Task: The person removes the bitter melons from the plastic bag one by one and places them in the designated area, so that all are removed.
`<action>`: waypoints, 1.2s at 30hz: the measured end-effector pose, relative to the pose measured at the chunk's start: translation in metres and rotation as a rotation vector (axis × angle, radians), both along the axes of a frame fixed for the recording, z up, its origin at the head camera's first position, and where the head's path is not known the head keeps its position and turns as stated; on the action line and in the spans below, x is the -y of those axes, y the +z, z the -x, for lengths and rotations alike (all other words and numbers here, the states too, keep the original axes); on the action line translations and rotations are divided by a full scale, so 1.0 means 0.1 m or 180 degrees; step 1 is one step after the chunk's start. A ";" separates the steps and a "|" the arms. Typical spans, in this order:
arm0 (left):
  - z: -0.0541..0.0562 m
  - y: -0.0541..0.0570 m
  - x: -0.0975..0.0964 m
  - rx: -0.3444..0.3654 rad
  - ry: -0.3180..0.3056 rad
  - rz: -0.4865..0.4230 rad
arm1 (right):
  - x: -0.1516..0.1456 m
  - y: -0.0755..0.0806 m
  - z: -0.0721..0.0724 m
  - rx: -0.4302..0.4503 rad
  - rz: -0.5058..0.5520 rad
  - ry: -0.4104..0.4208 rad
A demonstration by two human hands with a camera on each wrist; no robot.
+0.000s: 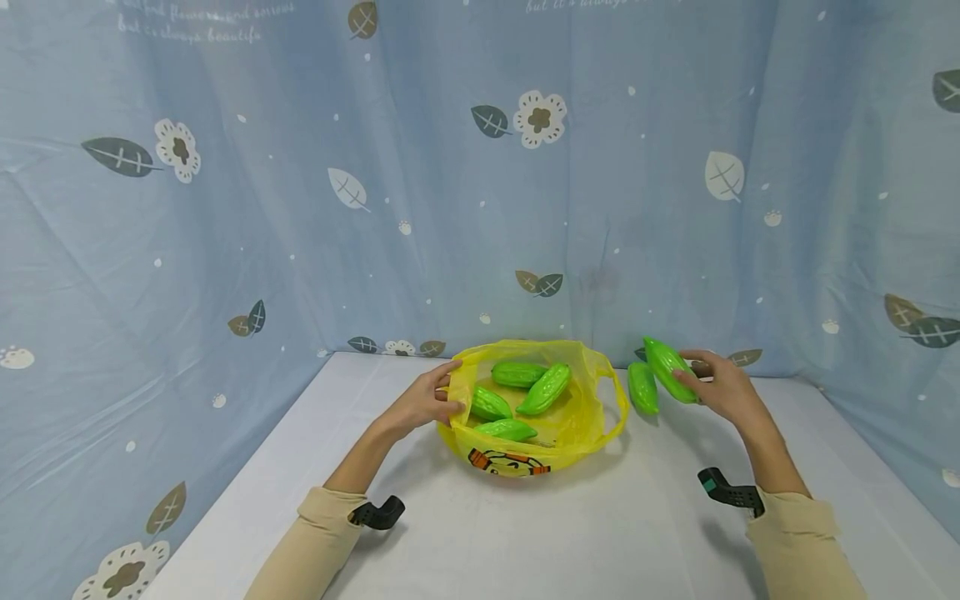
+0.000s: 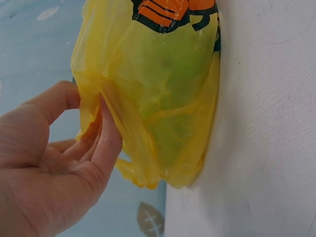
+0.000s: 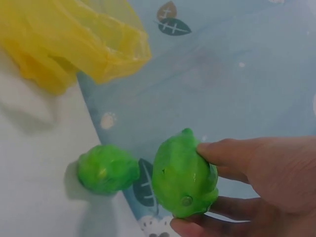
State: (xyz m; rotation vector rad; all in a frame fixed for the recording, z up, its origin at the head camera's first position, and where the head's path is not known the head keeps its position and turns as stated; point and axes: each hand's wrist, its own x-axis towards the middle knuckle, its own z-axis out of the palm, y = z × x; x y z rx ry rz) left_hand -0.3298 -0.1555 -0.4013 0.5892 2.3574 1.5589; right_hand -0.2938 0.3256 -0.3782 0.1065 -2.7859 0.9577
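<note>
A yellow plastic bag (image 1: 581,454) with an orange and black cartoon print lies open-mouthed on the table. Several bright green bitter melons (image 1: 545,390) lie inside it. My left hand (image 1: 420,404) pinches the bag's left rim; in the left wrist view, thumb and fingers are on either side of the yellow film (image 2: 163,111). To the right of the bag, my right hand (image 1: 723,387) grips another bitter melon (image 1: 666,367) between thumb and fingers, raised and tilted. One more bitter melon (image 1: 642,387) rests on the table just left of the held one.
The white table (image 1: 555,542) backs onto a blue curtain (image 1: 637,208) printed with leaves and flowers. A bag handle loop (image 1: 621,408) sticks out toward the right. Black wrist devices sit on the left forearm (image 1: 378,512) and right forearm (image 1: 731,492).
</note>
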 end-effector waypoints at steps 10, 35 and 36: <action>-0.01 0.00 0.00 -0.0011 -0.0013 0.0006 | -0.07 -0.12 0.04 0.0010 0.0025 -0.0097; 0.00 -0.01 0.00 -0.0007 -0.0038 -0.0014 | -0.15 -0.33 0.13 0.0415 0.0122 -0.0367; 0.00 -0.01 0.00 -0.0011 -0.0050 -0.0012 | -0.15 -0.34 0.14 0.0423 0.0128 -0.0366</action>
